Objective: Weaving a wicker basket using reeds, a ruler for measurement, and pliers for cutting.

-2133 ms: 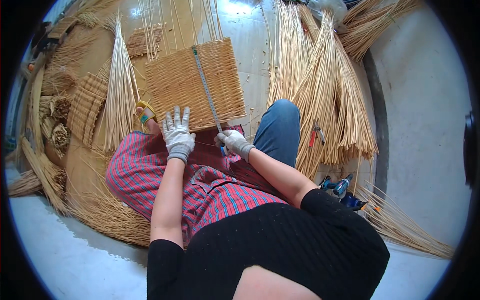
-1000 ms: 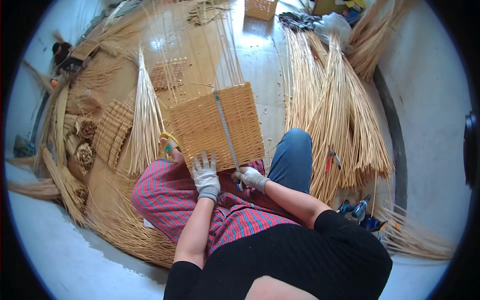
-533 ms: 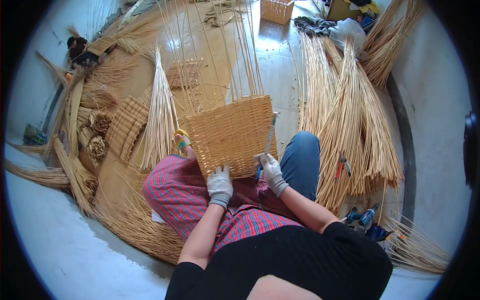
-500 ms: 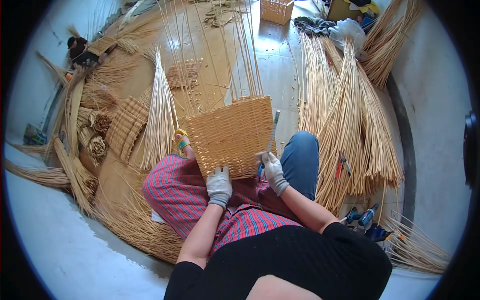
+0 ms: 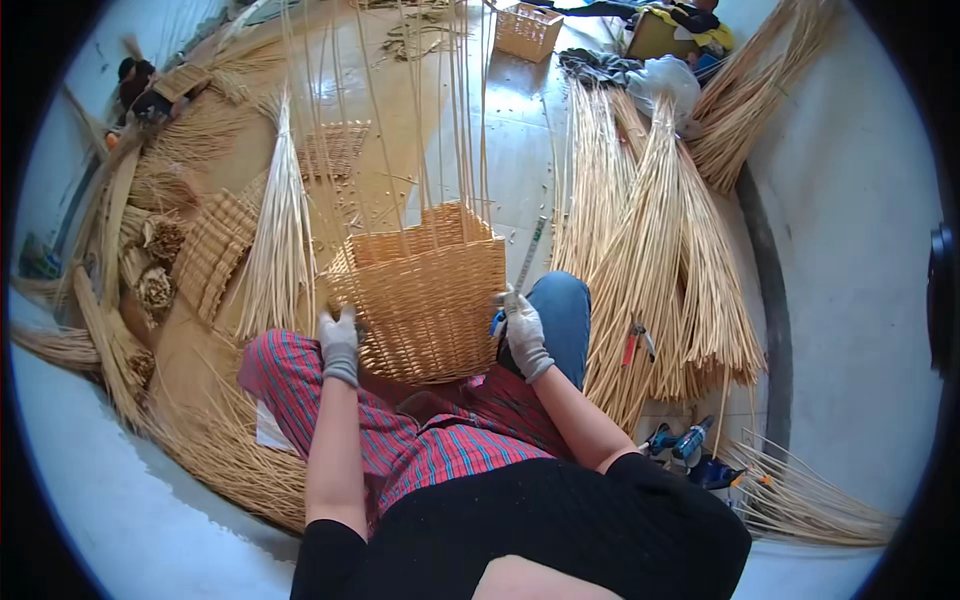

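A woven wicker basket (image 5: 430,300), box-shaped with tall uncut stakes rising from its far side, is tilted in my lap so its opening shows at the top. My left hand (image 5: 340,335), in a white knit glove, is at the basket's left side with the fingers closed on its edge. My right hand (image 5: 524,328), gloved as well, is closed beside the basket's right side. From it a thin metal strip like a steel ruler (image 5: 532,255) sticks up. Something blue (image 5: 497,321) shows by its fingers, too covered to name.
Bundles of pale wicker rods (image 5: 660,250) lie on the right, red-handled pliers (image 5: 632,343) on top. Power drills (image 5: 690,440) are at lower right. A finished-looking basket (image 5: 528,30) stands far ahead. Woven panels (image 5: 215,250) and more bundles lie left; another person (image 5: 135,85) sits far left.
The basket has turned and tipped, so its opening now shows. My left hand has gone from its lower edge to its left side. My right hand still holds the ruler.
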### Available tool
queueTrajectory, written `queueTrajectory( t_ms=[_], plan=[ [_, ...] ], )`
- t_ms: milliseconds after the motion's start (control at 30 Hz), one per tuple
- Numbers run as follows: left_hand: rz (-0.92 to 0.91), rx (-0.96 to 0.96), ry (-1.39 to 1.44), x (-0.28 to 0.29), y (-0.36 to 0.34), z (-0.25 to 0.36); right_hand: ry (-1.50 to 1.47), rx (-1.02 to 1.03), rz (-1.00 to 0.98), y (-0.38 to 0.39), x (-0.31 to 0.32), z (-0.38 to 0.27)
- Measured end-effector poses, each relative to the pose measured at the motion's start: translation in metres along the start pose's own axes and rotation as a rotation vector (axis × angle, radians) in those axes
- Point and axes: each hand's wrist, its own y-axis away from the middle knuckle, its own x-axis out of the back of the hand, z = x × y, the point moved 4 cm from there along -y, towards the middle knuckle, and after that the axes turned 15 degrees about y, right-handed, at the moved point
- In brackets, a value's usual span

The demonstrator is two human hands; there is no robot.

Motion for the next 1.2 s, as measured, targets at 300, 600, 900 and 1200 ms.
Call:
queueTrajectory(
  t_ms=[300, 600, 900, 1200],
  plan=[
    [-0.139, 0.037, 0.098, 0.016, -0.009, -0.046, 0.036, 0.024, -0.007, 0.006, 0.008, -0.013],
    [-0.201, -0.082, -0.055, 0.004, 0.028, -0.022, 0.058, 0.015, 0.124, 0.021, 0.028, -0.015],
    [-0.329, -0.621, 0.016, -0.04, 0.146, 0.09, 0.144, 0.367, 0.15, 0.033, 0.016, -0.077],
    [-0.651, -0.622, -0.029, -0.09, 0.164, 0.098, 1.1, 0.593, 0.194, 0.014, 0.009, -0.125]
  ],
)
